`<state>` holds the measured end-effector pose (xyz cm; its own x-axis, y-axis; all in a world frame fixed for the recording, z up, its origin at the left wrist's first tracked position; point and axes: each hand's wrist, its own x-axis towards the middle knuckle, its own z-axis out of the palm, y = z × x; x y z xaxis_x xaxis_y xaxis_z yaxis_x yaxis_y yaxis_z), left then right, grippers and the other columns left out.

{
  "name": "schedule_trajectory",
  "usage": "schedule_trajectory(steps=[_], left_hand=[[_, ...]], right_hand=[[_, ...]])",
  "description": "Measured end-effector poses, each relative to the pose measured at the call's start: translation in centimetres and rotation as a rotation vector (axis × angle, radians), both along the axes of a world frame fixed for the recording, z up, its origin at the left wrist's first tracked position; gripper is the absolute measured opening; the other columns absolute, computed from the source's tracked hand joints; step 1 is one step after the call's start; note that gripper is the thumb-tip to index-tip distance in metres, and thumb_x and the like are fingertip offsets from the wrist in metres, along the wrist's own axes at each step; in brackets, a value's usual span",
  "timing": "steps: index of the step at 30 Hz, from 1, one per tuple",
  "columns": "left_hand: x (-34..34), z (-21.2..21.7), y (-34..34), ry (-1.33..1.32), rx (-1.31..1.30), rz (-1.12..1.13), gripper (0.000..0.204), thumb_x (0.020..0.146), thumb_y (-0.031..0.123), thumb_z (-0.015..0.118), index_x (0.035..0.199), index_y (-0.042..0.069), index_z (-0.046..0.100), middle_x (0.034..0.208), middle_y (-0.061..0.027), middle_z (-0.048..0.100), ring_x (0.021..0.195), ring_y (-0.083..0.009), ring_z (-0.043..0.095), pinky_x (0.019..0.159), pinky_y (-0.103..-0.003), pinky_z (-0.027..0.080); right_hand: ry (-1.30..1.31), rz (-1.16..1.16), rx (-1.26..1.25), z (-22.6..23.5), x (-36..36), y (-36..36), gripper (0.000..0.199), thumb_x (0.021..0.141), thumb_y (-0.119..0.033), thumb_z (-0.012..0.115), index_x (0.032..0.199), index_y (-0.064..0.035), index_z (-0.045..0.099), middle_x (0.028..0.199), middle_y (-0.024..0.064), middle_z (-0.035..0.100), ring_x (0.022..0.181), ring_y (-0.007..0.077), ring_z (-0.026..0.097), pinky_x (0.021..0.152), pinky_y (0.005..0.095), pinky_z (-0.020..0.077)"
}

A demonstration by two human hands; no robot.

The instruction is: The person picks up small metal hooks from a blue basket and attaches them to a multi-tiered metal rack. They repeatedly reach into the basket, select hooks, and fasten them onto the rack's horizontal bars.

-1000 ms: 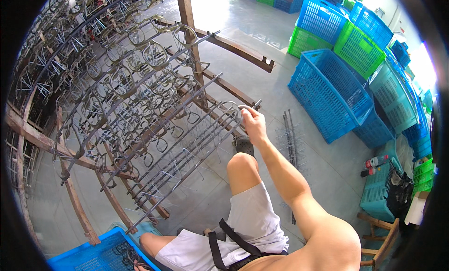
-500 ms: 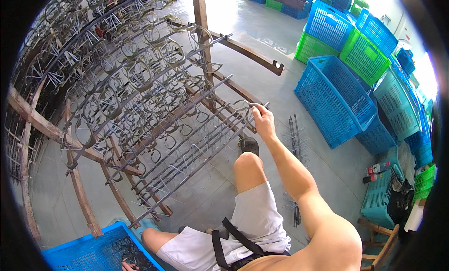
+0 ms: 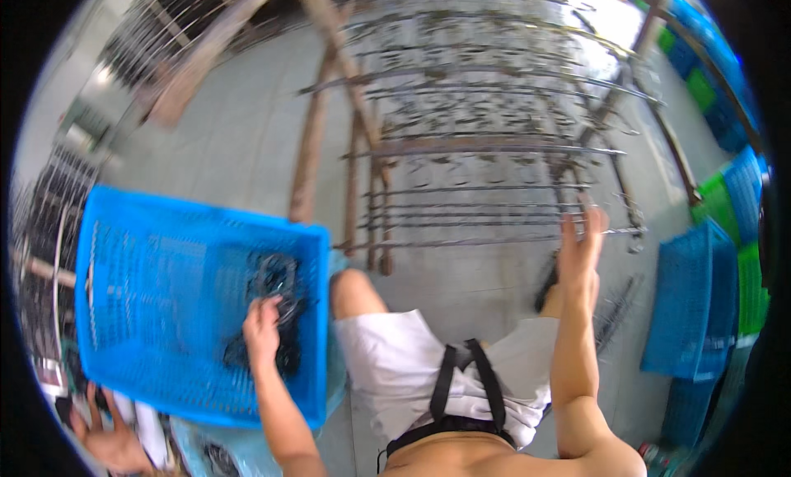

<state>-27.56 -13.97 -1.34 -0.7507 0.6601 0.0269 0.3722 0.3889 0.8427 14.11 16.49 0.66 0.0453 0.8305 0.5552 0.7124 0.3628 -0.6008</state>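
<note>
My left hand [image 3: 262, 330] reaches into a large blue plastic basket [image 3: 198, 211]. Its fingers close at a dark looped piece [image 3: 284, 308] in a pile of similar thin black pieces along the basket's right side; blur hides their exact kind. My right hand [image 3: 583, 242] is at the right end of the lower metal rods [image 3: 470, 224] on the rack. Its fingers look stretched out and apart, though smeared, and I see nothing held in them. Rows of small looped pieces [image 3: 494, 114] hang from the rods higher up.
Brown rack posts [image 3: 309, 147] stand behind the basket. Blue crates [image 3: 688, 300] and green crates [image 3: 751, 287] are stacked at the right. Spiky rods [image 3: 618, 312] lie on the floor by my right knee. Another person's bare limbs [image 3: 115, 436] show at the lower left.
My view has swung left, bringing the whole basket and my left hand into sight. My right hand's fingers, closed at the rod end before, now look extended.
</note>
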Motion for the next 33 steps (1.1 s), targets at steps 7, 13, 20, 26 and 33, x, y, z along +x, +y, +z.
schedule_trajectory(steps=[7,13,20,26,33], left_hand=[[0.8,1.0,-0.2,0.275,-0.069,-0.372,0.013,0.079,0.010,0.065,0.087,0.000,0.067,0.075,-0.0075,0.054,0.067,-0.0183,0.055,0.060,-0.030,0.042],[-0.1,0.1,1.2,0.069,0.060,-0.355,0.032,0.081,0.030,0.063,0.098,0.002,0.064,0.085,-0.0043,0.054,0.076,-0.0137,0.050,0.064,-0.027,0.040],[-1.8,-3.6,0.4,-0.131,0.272,0.234,0.029,0.089,0.015,0.051,0.117,0.006,0.052,0.084,-0.0002,0.049,0.068,-0.0068,0.042,0.055,-0.019,0.035],[1.4,0.0,4.3,-0.338,0.583,0.641,0.033,0.093,0.030,0.051,0.116,0.006,0.052,0.074,0.0018,0.042,0.059,-0.0067,0.037,0.048,-0.020,0.026],[-0.2,0.8,2.3,-0.487,0.583,0.428,0.022,0.093,0.028,0.047,0.100,0.008,0.050,0.068,-0.0020,0.042,0.051,-0.0115,0.035,0.046,-0.024,0.028]], right_hand=[[0.075,1.302,0.163,0.6,-25.4,-12.4,0.037,0.077,-0.016,0.064,0.113,-0.0133,0.058,0.105,0.0138,0.058,0.103,0.0344,0.052,0.089,0.0430,0.0413],[0.059,1.589,-0.217,-2.8,-24.3,-11.0,0.017,0.083,-0.018,0.060,0.095,-0.0063,0.060,0.081,0.0114,0.059,0.082,0.0345,0.058,0.070,0.0410,0.0472],[0.766,0.543,-0.533,0.8,-3.7,-4.5,0.015,0.084,-0.010,0.055,0.095,-0.0044,0.064,0.077,0.0008,0.051,0.060,0.0088,0.047,0.053,0.0233,0.0397],[1.136,-0.108,-0.101,-3.1,7.5,2.1,0.023,0.093,-0.013,0.051,0.113,-0.0020,0.055,0.063,-0.0022,0.045,0.048,0.0045,0.040,0.041,0.0206,0.0317],[1.320,-0.055,-0.281,-4.4,8.8,3.5,0.016,0.093,-0.013,0.049,0.102,-0.0029,0.058,0.057,-0.0018,0.044,0.043,0.0064,0.040,0.035,0.0222,0.0282]])
